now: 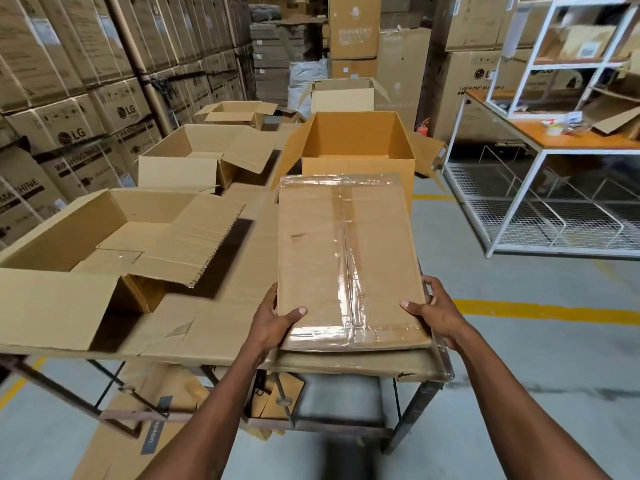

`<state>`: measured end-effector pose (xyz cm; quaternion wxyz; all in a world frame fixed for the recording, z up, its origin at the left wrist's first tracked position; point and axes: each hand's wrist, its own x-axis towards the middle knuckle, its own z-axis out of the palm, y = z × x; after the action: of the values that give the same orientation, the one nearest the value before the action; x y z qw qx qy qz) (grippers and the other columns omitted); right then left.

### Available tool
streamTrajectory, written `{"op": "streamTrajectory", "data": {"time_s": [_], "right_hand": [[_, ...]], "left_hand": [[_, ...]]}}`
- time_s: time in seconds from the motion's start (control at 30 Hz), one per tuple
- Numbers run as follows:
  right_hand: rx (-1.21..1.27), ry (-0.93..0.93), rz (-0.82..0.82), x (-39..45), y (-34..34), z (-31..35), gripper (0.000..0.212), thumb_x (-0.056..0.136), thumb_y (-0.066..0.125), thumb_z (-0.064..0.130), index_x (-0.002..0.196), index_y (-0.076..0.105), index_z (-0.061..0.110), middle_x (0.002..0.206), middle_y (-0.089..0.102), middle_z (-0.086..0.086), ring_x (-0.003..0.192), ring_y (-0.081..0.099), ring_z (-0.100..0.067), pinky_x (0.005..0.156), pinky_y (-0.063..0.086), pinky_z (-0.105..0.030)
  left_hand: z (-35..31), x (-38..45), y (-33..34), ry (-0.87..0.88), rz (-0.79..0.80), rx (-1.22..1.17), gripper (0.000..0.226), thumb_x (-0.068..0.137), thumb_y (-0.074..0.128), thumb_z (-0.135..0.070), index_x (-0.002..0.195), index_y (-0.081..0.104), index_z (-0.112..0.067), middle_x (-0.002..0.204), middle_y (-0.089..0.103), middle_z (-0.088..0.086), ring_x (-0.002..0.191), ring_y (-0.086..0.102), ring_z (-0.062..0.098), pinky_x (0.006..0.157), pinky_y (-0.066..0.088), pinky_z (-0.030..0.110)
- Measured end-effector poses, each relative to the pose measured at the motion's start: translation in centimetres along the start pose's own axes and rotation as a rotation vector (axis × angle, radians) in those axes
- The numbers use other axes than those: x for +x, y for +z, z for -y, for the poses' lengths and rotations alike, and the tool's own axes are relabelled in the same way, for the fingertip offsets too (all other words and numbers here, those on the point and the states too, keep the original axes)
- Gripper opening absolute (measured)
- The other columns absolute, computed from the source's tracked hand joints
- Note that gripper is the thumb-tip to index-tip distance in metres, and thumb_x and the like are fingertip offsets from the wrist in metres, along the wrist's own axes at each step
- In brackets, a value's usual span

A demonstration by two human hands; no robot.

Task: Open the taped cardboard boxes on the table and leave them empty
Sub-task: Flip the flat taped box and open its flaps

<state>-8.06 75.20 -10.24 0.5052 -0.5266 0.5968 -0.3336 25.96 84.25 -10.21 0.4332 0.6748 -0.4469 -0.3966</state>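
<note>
Both hands grip the near end of a taped box [349,261], one at each near corner. On the left hand [273,323] the thumb lies on the lid while the fingers are curled down around the left edge, out of sight below. On the right hand [438,311] the thumb presses on the lid near the right corner and the fingers [431,284] wrap around the right side. Clear tape runs down the middle seam of the lid and across both of its ends, and the flaps are still closed.

That box sits at the near right part of the bench [221,327], whose top is covered with flat cardboard sheets over a metal frame. Just beyond its far end stands a large open box [356,147] with its flaps folded outward. To the left lies a wide open box [114,237] with its flaps spread out, and behind that another open box [204,161]. Farther back are two more open boxes, near a white sack.

Stacked cartons [69,109] printed with a washing machine label fill the left wall. On the right stands a white metal shelf [554,140] with an orange top, over a grey floor with yellow lines.
</note>
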Motion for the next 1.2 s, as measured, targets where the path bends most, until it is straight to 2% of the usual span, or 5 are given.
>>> {"op": "streamTrajectory", "data": {"time_s": [0.17, 0.43, 0.8, 0.93, 1.2], "right_hand": [[-0.012, -0.119, -0.072, 0.2, 0.8, -0.7, 0.075, 0.077, 0.079, -0.001, 0.111, 0.041, 0.055, 0.127, 0.064, -0.005, 0.114, 0.064, -0.025, 0.099, 0.053, -0.047], [-0.134, -0.038, -0.277, -1.0, 2.7, -1.6, 0.046, 0.081, 0.076, -0.002, 0.102, 0.039, 0.015, 0.081, 0.049, 0.016, 0.074, 0.053, -0.014, 0.06, 0.039, -0.02], [-0.112, 0.077, -0.235, -0.9, 1.9, 0.7, 0.035, 0.087, 0.06, 0.003, 0.117, 0.048, 0.018, 0.102, 0.06, 0.005, 0.081, 0.056, -0.013, 0.058, 0.037, -0.023], [0.063, -0.044, -0.411, -1.0, 0.4, 3.1, 0.042, 0.084, 0.05, -0.003, 0.114, 0.056, 0.025, 0.118, 0.067, 0.001, 0.101, 0.064, -0.022, 0.072, 0.05, -0.031], [0.212, -0.328, -0.47, -3.0, -2.4, 16.0, 0.032, 0.095, 0.047, 0.048, 0.124, 0.054, 0.036, 0.114, 0.064, 0.011, 0.103, 0.063, -0.016, 0.09, 0.051, -0.043]], "left_hand": [[0.1, 1.4, 1.0, 0.009, -0.167, 0.082, 0.097, 0.063, 0.093, -0.02, 0.143, 0.04, -0.029, 0.136, 0.062, 0.001, 0.123, 0.059, 0.022, 0.106, 0.048, 0.044], [0.2, 2.7, 2.9, -0.03, -0.17, 0.067, 0.072, 0.08, 0.08, -0.006, 0.134, 0.035, -0.019, 0.12, 0.061, 0.001, 0.106, 0.061, 0.024, 0.097, 0.052, 0.037], [-1.4, 4.0, 1.4, -0.127, 0.028, -0.014, 0.077, 0.088, 0.073, -0.049, 0.143, 0.029, -0.019, 0.136, 0.054, 0.001, 0.116, 0.056, 0.02, 0.098, 0.045, 0.034], [-5.7, 3.2, -0.5, 0.05, -0.296, -0.119, 0.07, 0.097, 0.043, -0.067, 0.151, 0.032, -0.022, 0.132, 0.051, 0.002, 0.122, 0.053, 0.025, 0.097, 0.037, 0.034], [-17.4, 5.5, -5.1, 0.227, -0.334, -0.133, 0.078, 0.084, 0.038, -0.084, 0.136, 0.053, -0.028, 0.131, 0.062, -0.003, 0.118, 0.057, 0.017, 0.099, 0.047, 0.042]]}}
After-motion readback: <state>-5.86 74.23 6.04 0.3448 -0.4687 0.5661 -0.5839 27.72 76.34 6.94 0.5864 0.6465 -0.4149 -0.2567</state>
